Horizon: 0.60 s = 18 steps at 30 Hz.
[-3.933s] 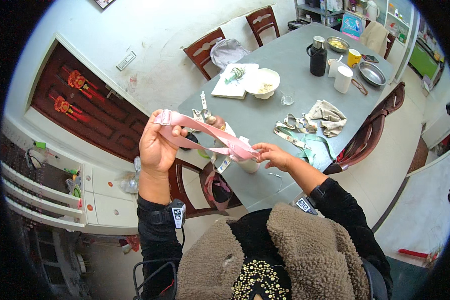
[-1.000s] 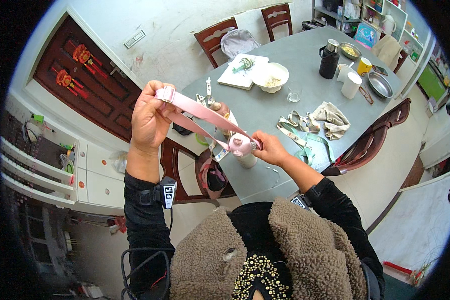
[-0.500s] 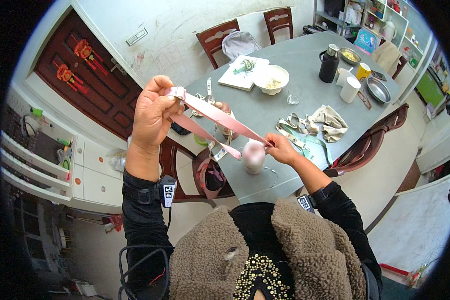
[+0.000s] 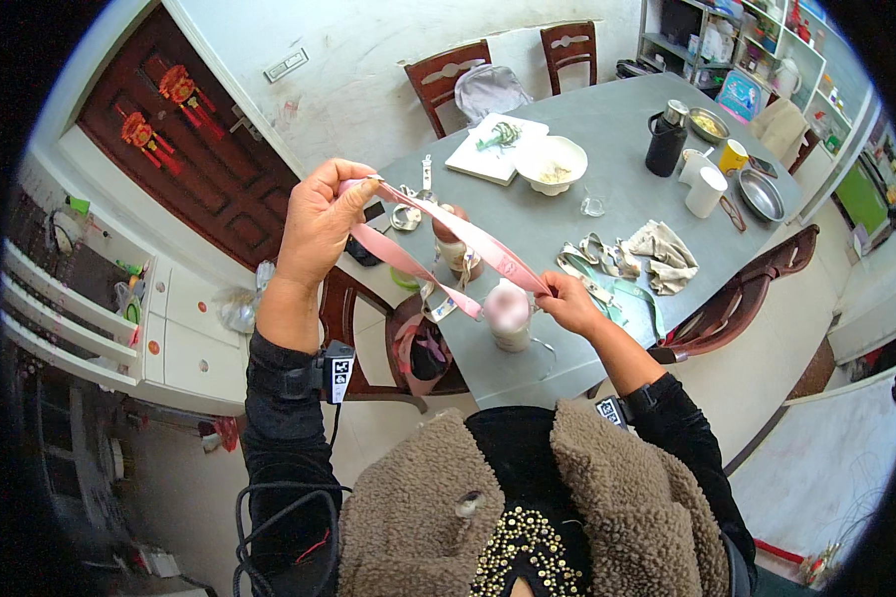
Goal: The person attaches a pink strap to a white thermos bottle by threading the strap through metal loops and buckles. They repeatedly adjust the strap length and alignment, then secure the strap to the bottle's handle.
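Note:
A pink strap (image 4: 465, 234) is stretched in a loop between my two hands. My left hand (image 4: 319, 221), raised at the left, pinches its upper end, where the fingers cover most of the buckle. Farther along the band, my right hand (image 4: 570, 303) is closed on it. The strap's lower run slopes down to a whitish cup (image 4: 511, 320) with a pinkish top, blurred, near the table's front edge; I cannot tell whether it stands or hangs. Just behind it is a brownish cup (image 4: 455, 249) with a patterned strap.
On the grey table (image 4: 488, 373) lie pale and green straps (image 4: 607, 274) and a beige cloth (image 4: 664, 254). Farther back are a white bowl (image 4: 551, 167), a cutting board (image 4: 473, 157), a glass (image 4: 592, 206) and a black flask (image 4: 666, 139). Chairs (image 4: 752, 289) line the table.
My left hand has turned, and its fingers now hide most of the buckle that showed before. The band between my hands has twisted slightly. The whole view has shifted a little.

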Each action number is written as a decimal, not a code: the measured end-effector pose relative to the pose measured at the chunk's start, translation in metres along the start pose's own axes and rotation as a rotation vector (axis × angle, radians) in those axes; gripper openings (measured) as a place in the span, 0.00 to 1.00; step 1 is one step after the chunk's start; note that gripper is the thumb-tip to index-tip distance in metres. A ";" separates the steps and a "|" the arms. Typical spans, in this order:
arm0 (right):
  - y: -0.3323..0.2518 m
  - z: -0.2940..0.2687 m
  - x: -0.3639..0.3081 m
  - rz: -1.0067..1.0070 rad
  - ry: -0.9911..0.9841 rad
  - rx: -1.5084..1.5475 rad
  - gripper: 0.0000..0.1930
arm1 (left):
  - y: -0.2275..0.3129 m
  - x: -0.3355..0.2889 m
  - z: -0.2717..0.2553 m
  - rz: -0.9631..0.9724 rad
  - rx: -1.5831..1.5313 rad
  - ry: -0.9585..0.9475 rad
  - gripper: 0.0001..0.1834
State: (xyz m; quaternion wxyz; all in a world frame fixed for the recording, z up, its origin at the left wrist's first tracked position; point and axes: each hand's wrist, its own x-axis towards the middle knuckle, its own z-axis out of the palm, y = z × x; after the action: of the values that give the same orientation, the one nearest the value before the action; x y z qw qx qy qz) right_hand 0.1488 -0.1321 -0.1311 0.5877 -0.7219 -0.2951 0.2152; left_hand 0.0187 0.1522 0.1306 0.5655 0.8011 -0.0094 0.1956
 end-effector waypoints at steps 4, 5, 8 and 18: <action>-0.008 0.000 -0.003 -0.021 0.000 -0.029 0.02 | -0.007 0.000 -0.002 0.092 -0.075 -0.018 0.09; -0.010 0.000 -0.003 -0.034 0.003 -0.066 0.03 | -0.009 0.000 0.000 0.100 -0.130 -0.039 0.10; -0.014 0.000 -0.002 -0.065 -0.008 -0.139 0.03 | -0.014 0.002 0.008 0.078 -0.338 -0.063 0.10; -0.013 -0.001 -0.002 -0.069 0.007 -0.192 0.05 | -0.009 0.003 0.018 -0.291 -0.791 -0.357 0.16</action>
State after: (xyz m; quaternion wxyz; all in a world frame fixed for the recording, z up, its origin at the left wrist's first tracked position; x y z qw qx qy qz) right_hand 0.1460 -0.1328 -0.1186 0.5238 -0.7652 -0.3369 0.1631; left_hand 0.0289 0.1399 0.1189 0.8390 0.5380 -0.0681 -0.0457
